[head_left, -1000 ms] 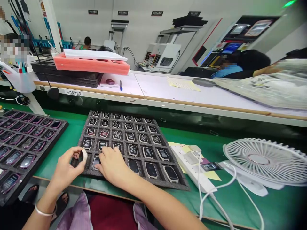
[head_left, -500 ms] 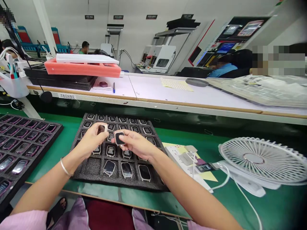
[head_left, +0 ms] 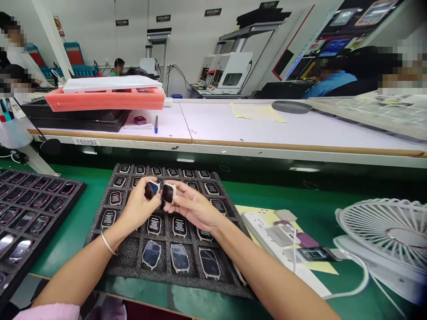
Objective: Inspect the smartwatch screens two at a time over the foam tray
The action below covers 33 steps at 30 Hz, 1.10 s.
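Observation:
My left hand (head_left: 142,202) is closed on a smartwatch case (head_left: 151,190) with a dark, bluish screen. Beside it, my right hand (head_left: 190,202) grips a second smartwatch case (head_left: 168,194), silver-rimmed with a dark screen. The two cases are side by side, close together, above a black foam tray (head_left: 125,253). Several silver watch cases sit in the tray's pockets, many with white text lit on their screens. A front-row watch case (head_left: 180,258) has a dark screen. My forearms hide part of the tray.
Left stands another foam tray (head_left: 78,191) of purple-rimmed watches. A power strip (head_left: 267,240) with cables and a white fan (head_left: 387,235) occupy the right. A raised shelf (head_left: 207,124) runs behind, bearing a pink foam tray (head_left: 106,100) and a pen (head_left: 156,124). Other people sit beyond.
The two watch cases have come closer together, and the one in my left hand now shows its screen. The view has shifted slightly.

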Tool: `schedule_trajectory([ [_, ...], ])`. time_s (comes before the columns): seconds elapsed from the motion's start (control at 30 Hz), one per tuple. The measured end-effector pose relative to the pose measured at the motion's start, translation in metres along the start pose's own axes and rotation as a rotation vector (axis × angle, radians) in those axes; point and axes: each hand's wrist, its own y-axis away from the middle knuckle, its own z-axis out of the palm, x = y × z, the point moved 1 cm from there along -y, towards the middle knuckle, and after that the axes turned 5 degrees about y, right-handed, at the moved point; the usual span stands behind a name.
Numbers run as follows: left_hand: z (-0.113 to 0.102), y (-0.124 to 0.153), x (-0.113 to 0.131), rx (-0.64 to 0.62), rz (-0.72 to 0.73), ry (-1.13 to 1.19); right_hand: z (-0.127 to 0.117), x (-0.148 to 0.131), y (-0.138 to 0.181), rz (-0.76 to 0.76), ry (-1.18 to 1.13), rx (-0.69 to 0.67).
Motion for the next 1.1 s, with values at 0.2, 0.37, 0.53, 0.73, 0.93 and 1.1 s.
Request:
schedule_trajectory([
  [0.2,0.0051,0.0051,-0.0006,-0.030,-0.069,0.103,-0.0024,0.0026,0.0054,0.019,-0.028,-0.014],
  [0.37,0.0048,0.0060,0.0043,0.012,-0.076,0.132,-0.0037,0.0049,0.0049,0.027,-0.057,-0.003],
  [0.53,0.0039,0.0068,0.0056,0.033,-0.088,0.085,-0.0031,0.0065,0.0050,0.021,-0.074,-0.030],
  [0.73,0.0048,0.0051,-0.0002,0.041,-0.072,0.138,-0.0023,0.0066,0.0067,0.013,-0.079,-0.037],
  [0.93,0.0065,0.0039,-0.0031,0.031,-0.054,0.201,0.0012,0.0060,0.0077,-0.023,-0.085,-0.041],
  [1.1,0.0057,0.0043,-0.0015,0.032,-0.042,0.212,0.0013,0.0072,0.0068,-0.042,-0.084,-0.047],
])
